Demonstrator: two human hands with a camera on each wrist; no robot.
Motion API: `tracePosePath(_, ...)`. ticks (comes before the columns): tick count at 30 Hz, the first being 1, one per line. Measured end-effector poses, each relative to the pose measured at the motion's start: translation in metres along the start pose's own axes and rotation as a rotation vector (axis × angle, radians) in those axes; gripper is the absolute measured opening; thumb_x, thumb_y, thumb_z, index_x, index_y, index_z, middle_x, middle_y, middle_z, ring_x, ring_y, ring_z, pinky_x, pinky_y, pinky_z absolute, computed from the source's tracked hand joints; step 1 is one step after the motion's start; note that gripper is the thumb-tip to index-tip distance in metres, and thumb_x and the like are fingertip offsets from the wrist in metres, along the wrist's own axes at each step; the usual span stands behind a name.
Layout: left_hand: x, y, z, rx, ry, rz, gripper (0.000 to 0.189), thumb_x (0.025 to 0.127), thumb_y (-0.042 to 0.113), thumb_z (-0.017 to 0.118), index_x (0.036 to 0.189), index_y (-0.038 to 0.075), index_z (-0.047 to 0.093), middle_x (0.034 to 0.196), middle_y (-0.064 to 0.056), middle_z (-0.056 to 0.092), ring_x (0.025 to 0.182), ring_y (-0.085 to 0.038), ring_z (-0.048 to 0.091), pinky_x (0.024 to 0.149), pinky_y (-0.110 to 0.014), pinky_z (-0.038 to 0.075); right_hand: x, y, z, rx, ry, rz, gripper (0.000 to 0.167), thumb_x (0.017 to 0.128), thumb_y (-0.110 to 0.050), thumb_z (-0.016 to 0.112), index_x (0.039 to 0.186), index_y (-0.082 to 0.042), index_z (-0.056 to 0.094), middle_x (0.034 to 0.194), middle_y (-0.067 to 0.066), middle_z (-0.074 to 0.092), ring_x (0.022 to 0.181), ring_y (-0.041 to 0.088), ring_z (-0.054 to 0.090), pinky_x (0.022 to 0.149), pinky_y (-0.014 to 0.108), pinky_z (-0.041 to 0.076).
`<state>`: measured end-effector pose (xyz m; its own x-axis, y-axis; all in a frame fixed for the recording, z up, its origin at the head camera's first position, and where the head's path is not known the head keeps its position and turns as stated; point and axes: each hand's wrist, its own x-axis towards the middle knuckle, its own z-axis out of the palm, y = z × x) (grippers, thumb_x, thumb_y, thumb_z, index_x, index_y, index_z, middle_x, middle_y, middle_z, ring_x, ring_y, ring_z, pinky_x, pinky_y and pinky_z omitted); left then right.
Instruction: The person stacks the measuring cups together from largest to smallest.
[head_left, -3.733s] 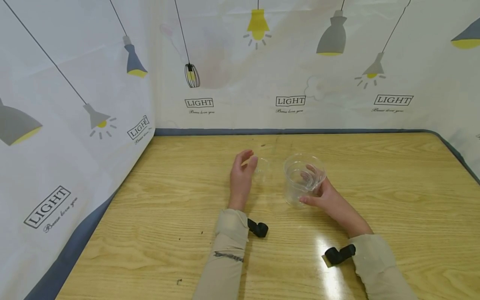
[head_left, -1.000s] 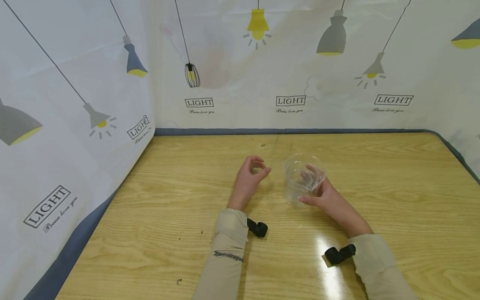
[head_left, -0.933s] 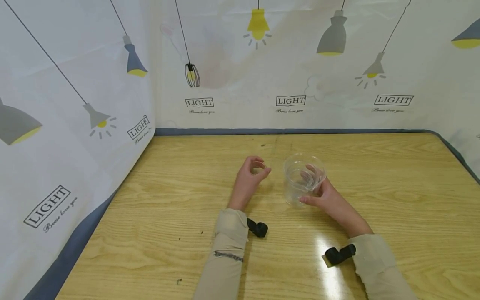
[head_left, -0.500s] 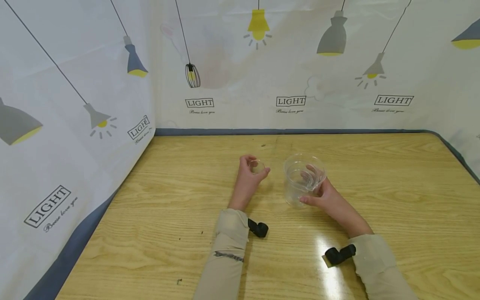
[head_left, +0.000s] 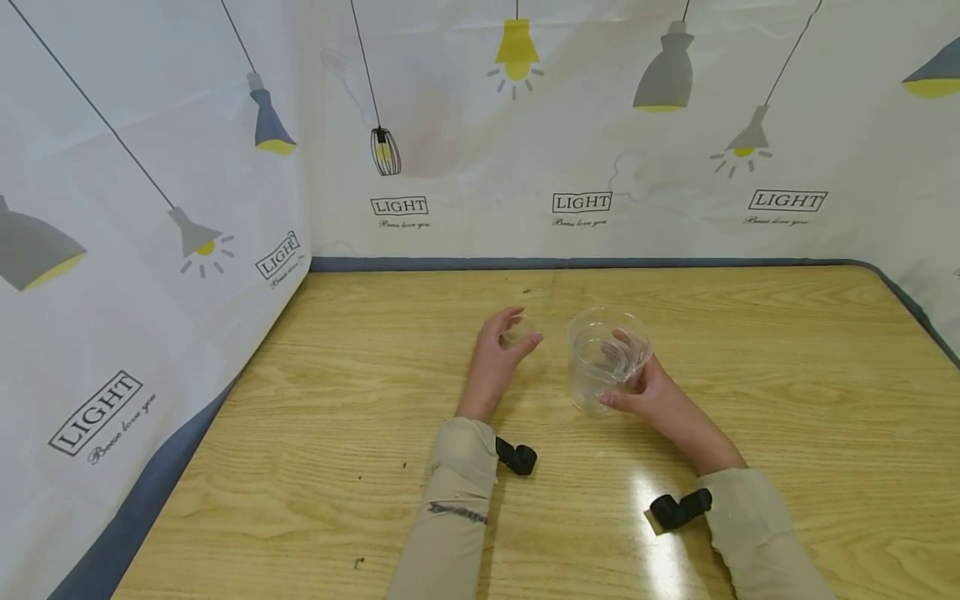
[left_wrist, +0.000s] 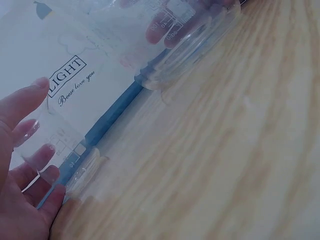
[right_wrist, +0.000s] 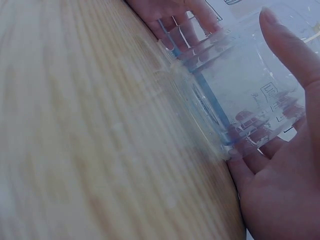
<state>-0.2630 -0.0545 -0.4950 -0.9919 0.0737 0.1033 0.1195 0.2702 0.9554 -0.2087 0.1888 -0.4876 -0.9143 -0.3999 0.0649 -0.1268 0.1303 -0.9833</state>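
A large clear beaker [head_left: 583,387] stands upright on the wooden table [head_left: 300,467], with smaller clear rims nested inside it. My right hand [head_left: 648,392] grips its right side, thumb in front and fingers seen through the wall behind. To its left, a small clear beaker [head_left: 519,332] with printed measuring marks stands on the wood. My left hand [head_left: 495,358] curves around this small beaker from the left. In the left wrist view its fingers lie along the far side of the small beaker [left_wrist: 65,140], and its thumb is at the rim.
A white cloth [head_left: 480,158] printed with lamps encloses the back and sides of the table. Black wrist cameras sit on both beige sleeves [head_left: 442,533]. A bright glare patch [head_left: 660,550] lies on the wood between the forearms.
My left hand moved right and closed around the small beaker, shifted briefly left, then came back with its fingers spread a little wider. The right hand and large beaker have stayed put.
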Motion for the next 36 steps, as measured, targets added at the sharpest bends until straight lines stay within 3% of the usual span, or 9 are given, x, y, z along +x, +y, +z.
tracePosePath(7, 0.001, 0.0, -0.001, 0.035, -0.005, 0.003, 0.055, 0.078, 0.046, 0.064, 0.127, 0.041, 0.041, 0.12, 0.001, 0.045, 0.103, -0.018, 0.042, 0.082, -0.039, 0.04, 0.002, 0.0, 0.0, 0.01, -0.005, -0.011, 0.087, 0.078, -0.004, 0.067, 0.142, -0.016, 0.009, 0.144, 0.017, 0.022, 0.129, 0.032, 0.023, 0.09, 0.011, 0.03)
tracePosePath(19, 0.0, 0.0, -0.003, -0.005, -0.027, -0.035, 0.053, 0.076, 0.049, 0.064, 0.123, 0.046, 0.04, 0.121, 0.015, 0.048, 0.112, -0.016, 0.043, 0.088, -0.041, 0.039, 0.002, 0.001, 0.0, 0.023, -0.006, 0.02, 0.088, 0.079, -0.007, 0.067, 0.142, -0.02, 0.008, 0.145, 0.014, 0.021, 0.13, 0.029, 0.023, 0.089, 0.013, 0.033)
tracePosePath(25, 0.0, 0.0, -0.007, 0.024, -0.091, -0.04, 0.056, 0.078, 0.048, 0.063, 0.127, 0.047, 0.036, 0.125, 0.017, 0.046, 0.11, -0.014, 0.044, 0.086, -0.042, 0.04, 0.002, 0.001, 0.0, 0.024, -0.008, 0.011, 0.087, 0.079, -0.007, 0.067, 0.142, -0.02, 0.008, 0.145, 0.015, 0.021, 0.13, 0.03, 0.023, 0.088, 0.013, 0.033)
tracePosePath(32, 0.001, -0.002, -0.015, 0.032, -0.183, 0.0, 0.063, 0.079, 0.044, 0.063, 0.135, 0.034, 0.035, 0.128, 0.014, 0.045, 0.117, -0.014, 0.039, 0.094, -0.045, 0.031, 0.001, 0.002, -0.001, -0.001, -0.007, -0.001, 0.086, 0.079, -0.006, 0.066, 0.142, -0.021, 0.009, 0.144, 0.015, 0.022, 0.129, 0.029, 0.024, 0.095, 0.021, 0.03)
tracePosePath(36, 0.001, -0.002, -0.018, 0.036, -0.221, 0.001, 0.063, 0.079, 0.047, 0.062, 0.135, 0.036, 0.034, 0.128, 0.016, 0.044, 0.119, -0.014, 0.038, 0.096, -0.044, 0.031, 0.001, 0.002, 0.0, 0.0, -0.004, 0.0, 0.086, 0.08, -0.006, 0.066, 0.142, -0.022, 0.009, 0.145, 0.014, 0.021, 0.13, 0.029, 0.024, 0.094, 0.019, 0.031)
